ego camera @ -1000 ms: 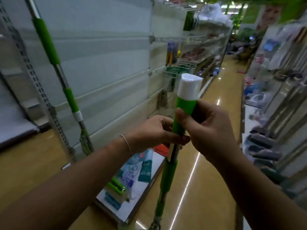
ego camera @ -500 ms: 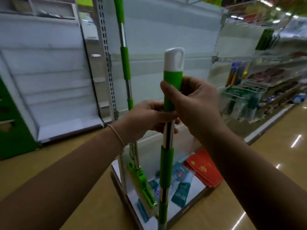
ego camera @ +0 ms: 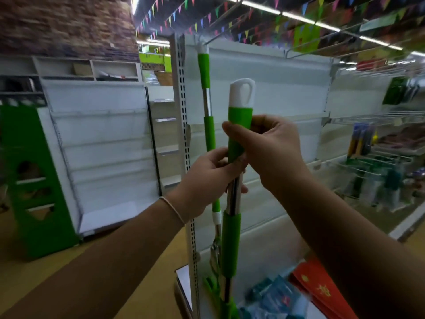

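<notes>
Both hands hold one upright mop handle (ego camera: 239,134): the right hand (ego camera: 273,153) wraps its green top grip, the left hand (ego camera: 207,178) grips the steel shaft just below, beside a hanging mop (ego camera: 207,111).

1. Your light comes from ceiling tube lights (ego camera: 305,18); the aisle is moderately bright, your forearms (ego camera: 103,272) dim.
2. Motion blur smears the brick wall (ego camera: 64,24) and wire racks (ego camera: 379,162).
3. Wide-angle bending curves the edges; glare streaks the steel pole (ego camera: 233,199).

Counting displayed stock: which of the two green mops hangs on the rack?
The farther mop, hanging by its white cap; the left hand and right hand grip the nearer mop.
</notes>
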The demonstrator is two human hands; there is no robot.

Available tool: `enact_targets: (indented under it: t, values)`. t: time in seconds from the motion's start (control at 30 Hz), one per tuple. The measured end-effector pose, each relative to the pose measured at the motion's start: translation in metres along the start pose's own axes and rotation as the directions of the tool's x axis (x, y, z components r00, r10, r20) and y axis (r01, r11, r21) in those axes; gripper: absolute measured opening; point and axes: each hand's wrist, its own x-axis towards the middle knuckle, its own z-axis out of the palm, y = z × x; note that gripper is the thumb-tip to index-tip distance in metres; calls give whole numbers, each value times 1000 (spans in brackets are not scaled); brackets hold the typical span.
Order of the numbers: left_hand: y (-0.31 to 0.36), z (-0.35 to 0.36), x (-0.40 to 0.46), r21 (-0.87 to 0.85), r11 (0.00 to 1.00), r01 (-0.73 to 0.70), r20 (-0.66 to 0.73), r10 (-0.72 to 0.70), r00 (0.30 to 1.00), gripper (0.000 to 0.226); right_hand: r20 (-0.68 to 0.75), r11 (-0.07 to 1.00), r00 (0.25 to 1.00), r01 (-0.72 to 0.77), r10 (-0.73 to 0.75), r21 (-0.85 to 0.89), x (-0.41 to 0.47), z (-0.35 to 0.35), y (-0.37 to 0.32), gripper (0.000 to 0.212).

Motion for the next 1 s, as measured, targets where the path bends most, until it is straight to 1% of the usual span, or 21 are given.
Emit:
enact_targets:
  t: [0.1,0.17,0.27,0.33,0.43,0.5,0.57,0.73,0.8,0.87,1.0]
  values:
    - [12,-11,17,3,1000,-16,-104,16,994,29,-30,1000,999,12,-12,11,24,13,-4,25]
    - [24,-21,30,34,999,-23,-139,27,990,28,-41,999,999,31,-31,14,41,20,-6,25]
    - [40,-30,48,119,992,-40,-148,58,987,28,-55,998,997,63,-62,10,63,26,-9,25]
    - [47,-33,60,202,976,-76,-137,105,985,28,-51,997,996,73,-72,21,77,27,-9,24]
    - [56,-34,81,350,926,-139,-106,187,977,19,-44,996,996,74,-72,54,97,22,-11,26]
    - [63,-31,96,404,902,-155,-121,221,968,10,-48,995,996,72,-69,74,112,18,-12,24]
    - [70,-26,112,439,883,-167,-150,256,955,8,-45,992,996,78,-74,95,129,12,-14,21]
    - [87,-13,152,511,843,-167,-206,309,929,19,-38,985,993,115,-110,132,170,-5,-17,20]
    - [93,-11,167,513,844,-153,-205,294,934,16,-27,980,990,139,-137,141,185,-10,-17,22]
    - [99,-11,180,478,866,-147,-214,277,937,12,-26,972,984,176,-174,153,199,-13,-17,25]
    - [110,-8,194,471,871,-139,-245,281,928,11,1,960,973,225,-229,165,221,-15,-18,31]
